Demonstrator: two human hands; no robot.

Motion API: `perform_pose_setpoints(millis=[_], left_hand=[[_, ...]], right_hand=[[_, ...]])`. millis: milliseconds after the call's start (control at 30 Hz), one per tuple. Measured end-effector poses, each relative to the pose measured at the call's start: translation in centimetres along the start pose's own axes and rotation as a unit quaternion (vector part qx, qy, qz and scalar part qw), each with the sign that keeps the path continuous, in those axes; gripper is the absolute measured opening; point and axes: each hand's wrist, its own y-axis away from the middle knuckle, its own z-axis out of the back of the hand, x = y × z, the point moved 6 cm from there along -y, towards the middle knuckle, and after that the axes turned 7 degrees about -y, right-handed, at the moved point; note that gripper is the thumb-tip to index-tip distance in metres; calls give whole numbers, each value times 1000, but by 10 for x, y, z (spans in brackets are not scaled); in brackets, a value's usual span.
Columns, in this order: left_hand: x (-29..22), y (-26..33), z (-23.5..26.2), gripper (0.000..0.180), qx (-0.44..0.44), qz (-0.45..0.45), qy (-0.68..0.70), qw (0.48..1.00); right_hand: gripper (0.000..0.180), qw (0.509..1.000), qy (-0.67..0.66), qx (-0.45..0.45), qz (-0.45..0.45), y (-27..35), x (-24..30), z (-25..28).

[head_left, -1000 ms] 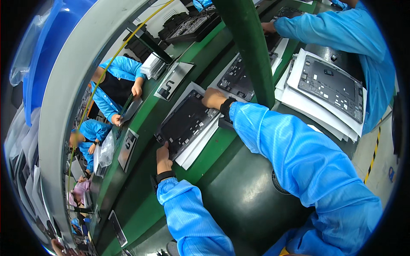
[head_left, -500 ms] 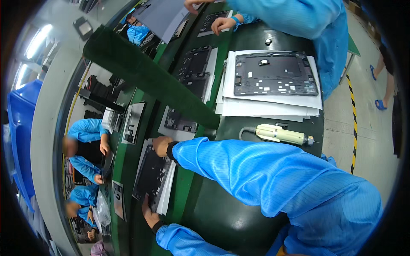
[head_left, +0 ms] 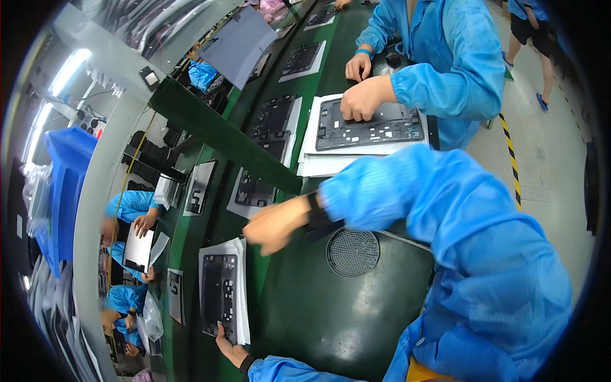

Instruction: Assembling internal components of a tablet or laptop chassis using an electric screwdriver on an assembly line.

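The left hand (head_left: 230, 347) pinches the near edge of the dark panel (head_left: 220, 304) while the blurred, loosely closed, empty right hand (head_left: 270, 227) hovers, so the panel could slide off its white sheets (head_left: 242, 290).

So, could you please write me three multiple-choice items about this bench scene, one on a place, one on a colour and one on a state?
1. Where is the left hand?
A. on the near end of the dark frame panel
B. on the round mesh grille
C. on a blue bin

2. What colour are the person's sleeves?
A. white
B. blue
C. yellow

3. What is the state of the right hand?
A. resting flat on the panel
B. gripping a screwdriver
C. raised above the green bench, holding nothing visible

Answers: 1 A, its fingers touch the panel's near edge; 2 B, both forearms wear blue; 3 C, it hangs blurred beyond the panel, with no tool seen in it.
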Motion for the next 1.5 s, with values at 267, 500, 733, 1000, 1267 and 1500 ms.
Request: perform_pose_setpoints(millis=[267,500,733,1000,1267,1500], left_hand=[[-43,76,-24,35,36,-54,54,996],[-44,96,-32,29,106,-41,103,988],[-49,123,-47,34,153,-69,115,979],[-75,175,-72,34,122,-102,91,983],[-96,223,-129,25,170,-68,139,973],[-96,252,-155,28,216,-71,147,963]], right_hand=[[35,942,86,-219,-238,199,-112,67],[38,912,128,-205,-333,192,-179,89],[53,933,158,-123,-300,161,-232,104],[42,926,238,-205,-208,240,-131,60],[28,895,319,-275,-148,247,-132,49],[7,893,385,-212,-96,237,-126,48]])
